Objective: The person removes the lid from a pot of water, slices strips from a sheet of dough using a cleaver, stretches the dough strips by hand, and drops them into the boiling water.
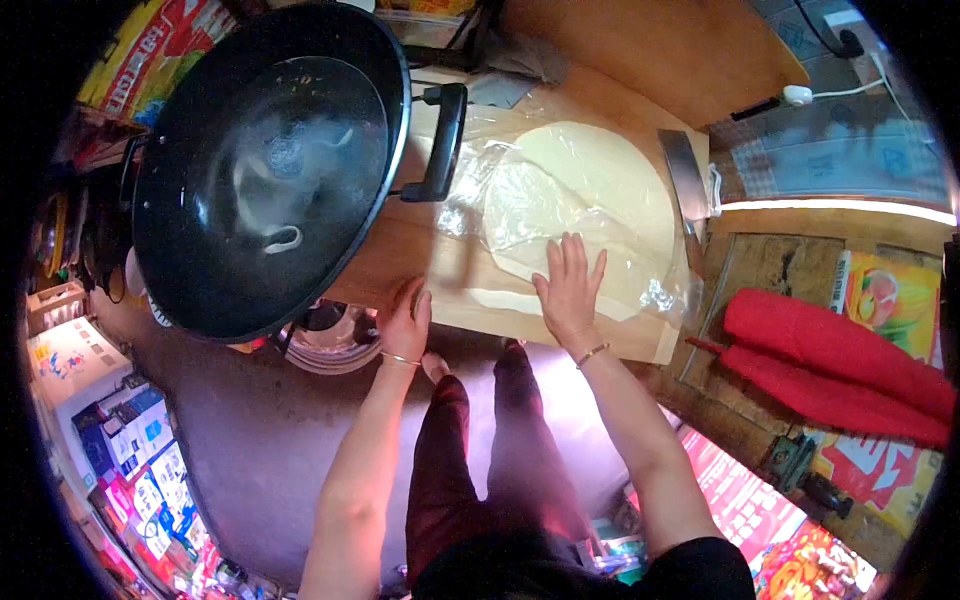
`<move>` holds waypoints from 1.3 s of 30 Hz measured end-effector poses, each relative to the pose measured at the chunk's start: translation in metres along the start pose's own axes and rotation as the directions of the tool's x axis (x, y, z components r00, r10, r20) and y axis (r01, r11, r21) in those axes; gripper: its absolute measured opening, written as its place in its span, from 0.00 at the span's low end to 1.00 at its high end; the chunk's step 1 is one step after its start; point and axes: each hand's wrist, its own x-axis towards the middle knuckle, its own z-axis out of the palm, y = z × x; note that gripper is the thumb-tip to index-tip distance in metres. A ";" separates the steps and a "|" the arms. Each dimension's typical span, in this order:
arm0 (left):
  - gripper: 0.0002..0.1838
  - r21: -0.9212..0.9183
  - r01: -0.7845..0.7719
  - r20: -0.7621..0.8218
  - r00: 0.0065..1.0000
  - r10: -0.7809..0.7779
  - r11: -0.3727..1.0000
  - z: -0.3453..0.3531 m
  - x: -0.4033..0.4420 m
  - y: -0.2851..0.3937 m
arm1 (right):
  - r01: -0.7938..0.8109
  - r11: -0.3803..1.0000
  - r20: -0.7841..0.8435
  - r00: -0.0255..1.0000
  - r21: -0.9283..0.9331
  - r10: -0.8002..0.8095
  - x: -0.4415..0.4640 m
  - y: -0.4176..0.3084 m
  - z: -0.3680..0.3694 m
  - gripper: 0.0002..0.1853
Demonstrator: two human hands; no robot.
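Note:
A large pale sheet of dough (628, 185) lies on a wooden board (600, 338), with clear plastic film (540, 205) wrinkled over much of it. My right hand (570, 290) is laid flat on the film near the board's front edge, fingers spread. At the front edge further left is my left hand (402, 322), its fingers curled together close to the film's left side; what they hold, if anything, I cannot make out. A cleaver (684, 172) rests at the board's right end, beyond the dough.
A big black wok (290, 170) with side handles looms at the left, its rim overlapping the board. Red oversleeves or cloth (830, 350) lie on the wooden cabinet (770, 255) at right. Behind stands a brown wooden panel (660, 50). Stacked boxes (130, 440) line the lower left.

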 end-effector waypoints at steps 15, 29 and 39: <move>0.13 0.051 -0.009 -0.070 0.997 0.012 0.999 0.001 0.002 0.005 | -0.037 0.999 -0.058 0.998 -0.003 0.037 -0.003 0.027 0.010 0.28; 0.12 -0.051 0.056 -0.013 0.998 -0.056 0.997 0.003 -0.002 -0.002 | -0.055 0.996 -0.024 0.998 0.064 0.057 -0.039 0.052 -0.007 0.28; 0.11 -0.138 0.227 0.050 0.974 -0.222 0.964 0.008 -0.004 -0.005 | -0.199 0.980 -0.071 0.977 0.013 0.200 -0.053 0.064 0.003 0.26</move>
